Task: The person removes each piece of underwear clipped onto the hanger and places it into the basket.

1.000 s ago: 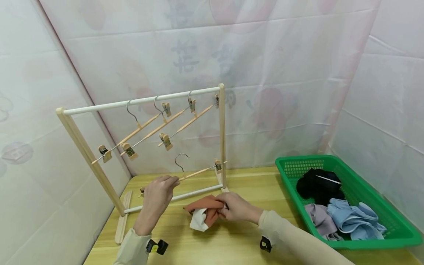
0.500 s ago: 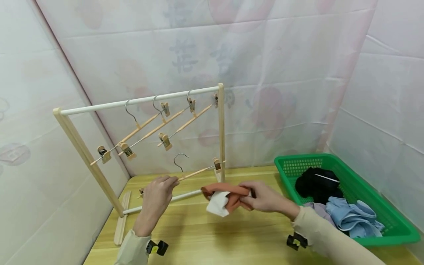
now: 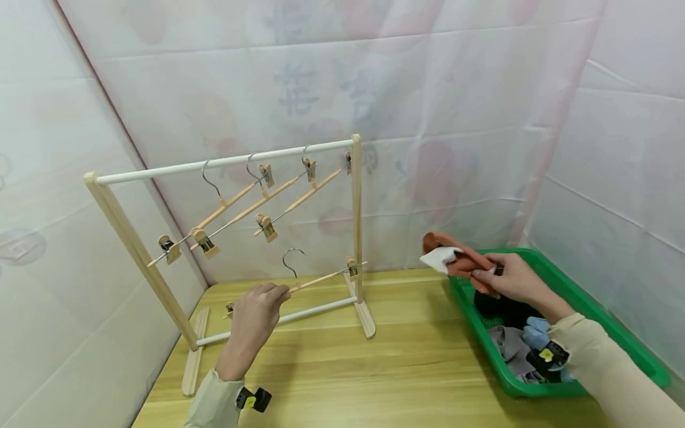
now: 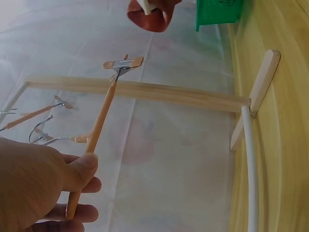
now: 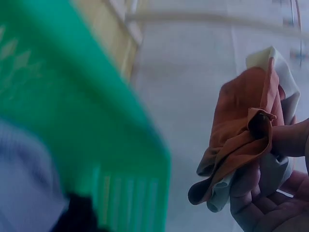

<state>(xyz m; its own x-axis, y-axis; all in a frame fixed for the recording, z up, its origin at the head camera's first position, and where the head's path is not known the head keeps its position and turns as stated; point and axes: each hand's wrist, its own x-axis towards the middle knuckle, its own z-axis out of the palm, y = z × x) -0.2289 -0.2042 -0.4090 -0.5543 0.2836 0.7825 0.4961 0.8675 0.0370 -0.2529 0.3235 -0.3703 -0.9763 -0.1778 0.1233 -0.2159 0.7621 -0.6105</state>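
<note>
My left hand (image 3: 254, 324) grips a clip hanger (image 4: 99, 121) by its wooden bar, in front of the rack. Its metal hook points up, and a clip shows at each end in the head view. My right hand (image 3: 519, 279) pinches a bunched orange-brown and white cloth (image 3: 460, 261) above the far left corner of the green basket (image 3: 500, 368). In the right wrist view the folded cloth (image 5: 246, 121) sits between thumb and fingers. Inside the basket lie a black cloth (image 3: 503, 310), a greyish-purple cloth (image 3: 514, 351) and a light blue cloth (image 3: 537, 333), partly hidden by the right arm.
A wooden rack (image 3: 357, 220) with a white top rail (image 3: 230, 160) stands at the left of the wooden table (image 3: 385, 368). Three clip hangers hang from that rail, one being the front hanger (image 3: 313, 191). Pale printed sheets (image 3: 455, 119) enclose the back and sides.
My right hand has carried the orange-brown and white cloth up and to the right, from beside the rack to above the basket. The left hand stays in place with the hanger.
</note>
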